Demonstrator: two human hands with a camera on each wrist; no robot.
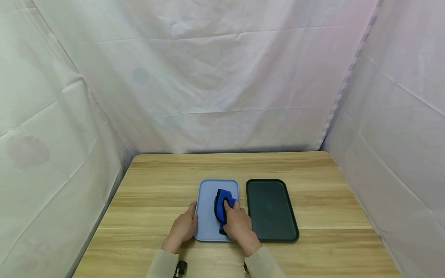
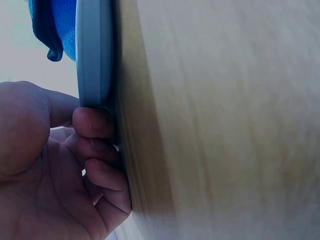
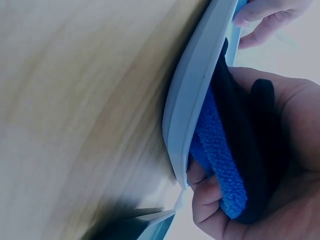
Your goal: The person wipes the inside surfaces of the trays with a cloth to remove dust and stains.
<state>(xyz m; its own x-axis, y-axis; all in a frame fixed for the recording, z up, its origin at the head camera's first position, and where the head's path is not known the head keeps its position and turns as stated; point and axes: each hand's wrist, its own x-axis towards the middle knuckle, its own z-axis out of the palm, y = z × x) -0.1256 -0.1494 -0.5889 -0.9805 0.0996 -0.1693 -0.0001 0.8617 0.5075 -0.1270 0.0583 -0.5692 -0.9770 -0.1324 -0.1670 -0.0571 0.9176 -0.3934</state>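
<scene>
A light blue tray (image 1: 206, 199) lies on the wooden table. My left hand (image 1: 183, 227) holds it by its left side; in the left wrist view, the thumb is at the rim and curled fingertips (image 2: 95, 122) meet the tray's edge (image 2: 94, 60). On the tray's surface, my right hand (image 1: 238, 223) grips a folded blue cloth with black edging (image 1: 219, 204). The right wrist view shows the cloth's fluffy blue side (image 3: 220, 155) down against the tray, with fingers curled round it. Part of the cloth is hidden beneath the hand.
Close to the right of the blue tray lies a dark green tray (image 1: 272, 210), with a narrow gap between the two. Wooden tabletop (image 1: 156, 193) surrounds both. Pale fabric sheets (image 1: 222, 85) hang behind the table and along its sides.
</scene>
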